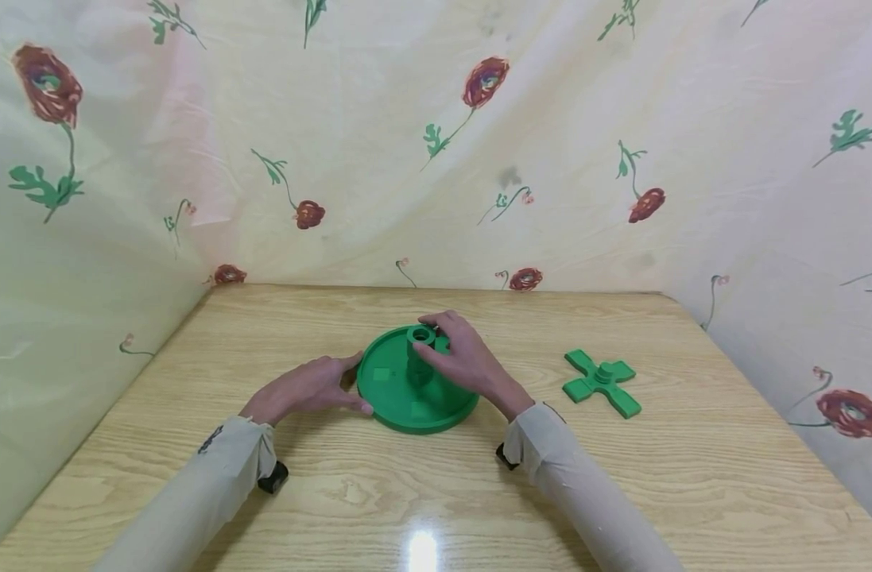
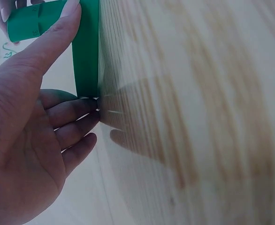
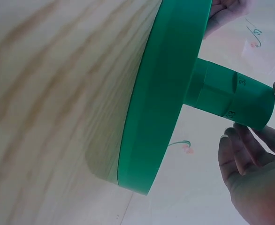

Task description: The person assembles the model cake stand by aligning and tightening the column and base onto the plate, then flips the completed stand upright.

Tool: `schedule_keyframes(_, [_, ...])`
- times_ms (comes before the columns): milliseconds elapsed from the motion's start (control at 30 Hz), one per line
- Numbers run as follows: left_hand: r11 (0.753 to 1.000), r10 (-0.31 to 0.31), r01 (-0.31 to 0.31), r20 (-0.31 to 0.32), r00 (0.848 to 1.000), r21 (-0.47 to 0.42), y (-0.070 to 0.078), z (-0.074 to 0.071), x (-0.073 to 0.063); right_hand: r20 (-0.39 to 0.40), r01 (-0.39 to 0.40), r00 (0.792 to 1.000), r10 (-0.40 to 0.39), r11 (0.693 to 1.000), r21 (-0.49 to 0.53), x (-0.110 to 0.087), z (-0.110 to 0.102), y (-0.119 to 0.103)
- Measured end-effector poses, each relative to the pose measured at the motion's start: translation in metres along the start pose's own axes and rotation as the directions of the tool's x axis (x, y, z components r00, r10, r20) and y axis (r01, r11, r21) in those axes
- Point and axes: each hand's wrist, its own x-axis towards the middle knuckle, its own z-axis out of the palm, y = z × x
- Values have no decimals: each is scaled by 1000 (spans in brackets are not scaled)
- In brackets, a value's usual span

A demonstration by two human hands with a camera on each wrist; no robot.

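Observation:
A round green tray-like base [image 1: 393, 407] with a raised rim lies flat on the table. From its middle rises an upright green tube [image 3: 255, 103], open at the top, with a seam and small handwritten marks near it. My right hand [image 1: 467, 357] holds the tube near its top, thumb on one side and fingers on the other. At the base's left rim is my left hand [image 1: 314, 388], its thumb and fingers spread along the edge and holding it. In the left wrist view, the thumb [image 2: 57, 37] lies against the green rim.
A green cross-shaped piece [image 1: 602, 383] with a short round peg in its middle lies on the wooden table [image 1: 321, 508], right of the base. Flower-printed sheeting [image 1: 378, 159] hangs behind and at both sides of the table.

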Motion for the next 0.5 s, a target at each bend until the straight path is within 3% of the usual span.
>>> schedule_keyframes(267, [1000,5,-5,3,1000,11,-1,1,1,-23,-20,1000,20,1000,-9,0,2,-2])
schedule_keyframes(500, [1000,5,-5,-3,1000,19,0,2,1,-19,8,1000,-9,1000,-23,-2,1,-3])
